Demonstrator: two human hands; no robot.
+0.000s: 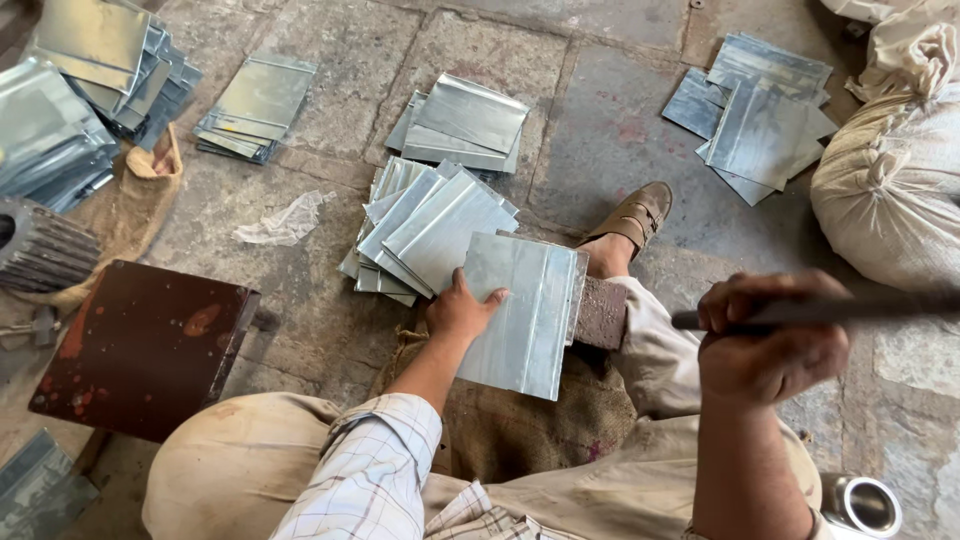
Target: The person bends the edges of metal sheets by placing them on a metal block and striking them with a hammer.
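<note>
Metal sheet (525, 310) under flat left hand (462, 310), right hand (770, 345) fingers clenching one rod (850, 310), five sheet piles

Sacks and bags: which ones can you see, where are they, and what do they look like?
Big sack: right edge, bulging, pale cream cloth, tied shut.
Brown sack: left, beside the sheet stack, limp, open-topped.
Burlap mat: under the metal sheet, brown.
No labels, signs or screens.
</note>
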